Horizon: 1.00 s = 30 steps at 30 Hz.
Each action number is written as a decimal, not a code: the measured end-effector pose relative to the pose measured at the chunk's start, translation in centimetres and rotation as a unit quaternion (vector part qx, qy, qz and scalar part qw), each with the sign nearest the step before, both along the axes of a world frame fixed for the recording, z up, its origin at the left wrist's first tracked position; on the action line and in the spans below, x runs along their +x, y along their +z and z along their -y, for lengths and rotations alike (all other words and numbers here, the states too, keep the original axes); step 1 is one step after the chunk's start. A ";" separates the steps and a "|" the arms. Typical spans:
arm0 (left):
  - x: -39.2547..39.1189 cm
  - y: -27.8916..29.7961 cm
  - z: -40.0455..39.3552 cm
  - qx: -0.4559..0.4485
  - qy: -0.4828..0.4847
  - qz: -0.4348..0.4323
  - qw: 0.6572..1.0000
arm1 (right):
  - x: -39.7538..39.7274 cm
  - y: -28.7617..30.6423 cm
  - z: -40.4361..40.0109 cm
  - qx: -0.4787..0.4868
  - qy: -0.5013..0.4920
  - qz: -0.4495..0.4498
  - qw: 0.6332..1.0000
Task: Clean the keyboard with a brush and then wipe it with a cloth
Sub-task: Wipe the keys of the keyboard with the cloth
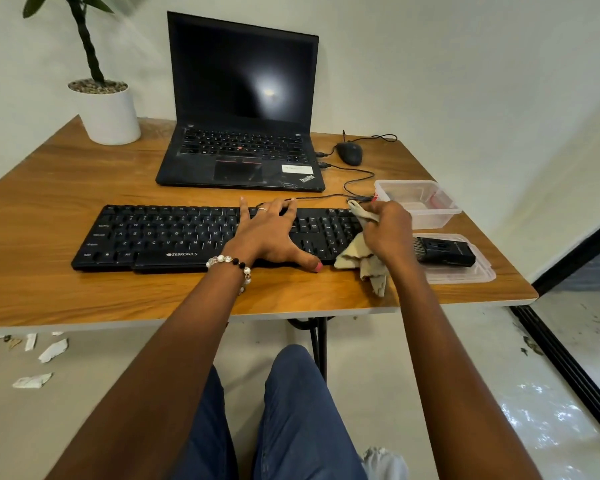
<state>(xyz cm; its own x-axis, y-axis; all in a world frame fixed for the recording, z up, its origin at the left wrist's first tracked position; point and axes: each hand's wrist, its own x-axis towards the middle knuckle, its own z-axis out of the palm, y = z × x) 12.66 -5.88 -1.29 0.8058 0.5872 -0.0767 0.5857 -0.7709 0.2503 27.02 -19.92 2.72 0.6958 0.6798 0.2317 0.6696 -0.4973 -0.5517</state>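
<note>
- The keyboard [160, 237] lay along the worktop [49, 188] front.
- Your left hand [274, 233] pressed flat, fingers spread, on its middle.
- Your right hand [387, 230] clutched the cloth [357, 258] over its right end.
- The brush [444, 251] rested on a lid [465, 275].

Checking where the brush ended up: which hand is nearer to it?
Right. The right hand, holding the cloth, is just left of the brush; the left hand rests mid-keyboard, farther left.

Hidden bits, right end of keyboard [160, 233]
Left hand [271, 233] covers mid keys; cloth [359, 254] hides numpad corner; plant [84, 36] cut off at top.
</note>
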 end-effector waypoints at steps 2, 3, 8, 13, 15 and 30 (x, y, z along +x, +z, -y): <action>0.1 0.0 0.0 -0.002 0.001 -0.002 1.000 | 0.5 -1.0 -1.7 -0.056 -0.003 0.052 0.997; 0.1 0.0 0.0 -0.003 0.001 -0.002 1.000 | 0.6 -1.3 -2.4 -0.084 0.002 0.079 0.993; 0.1 -0.1 0.0 0.000 0.003 0.002 1.000 | -1.4 -0.4 -3.8 -0.151 0.109 0.151 0.971; 0.0 0.0 0.0 -0.002 0.003 -0.004 1.000 | -1.6 -0.4 -1.4 -0.147 0.162 0.146 0.965; 0.0 0.0 0.1 -0.002 0.002 -0.001 1.000 | -1.7 -0.5 0.3 -0.148 0.177 0.127 0.965; 0.0 -0.1 0.0 0.001 0.005 0.005 1.000 | 0.2 -1.0 -1.4 -0.140 0.075 0.099 0.982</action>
<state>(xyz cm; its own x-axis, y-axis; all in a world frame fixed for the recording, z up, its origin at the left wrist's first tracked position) 12.63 -5.85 -1.42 0.8006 0.5955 -0.0671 0.5908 -0.7657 0.2542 27.19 -18.55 1.68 0.5427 0.8280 0.1408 0.8275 -0.4984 -0.2586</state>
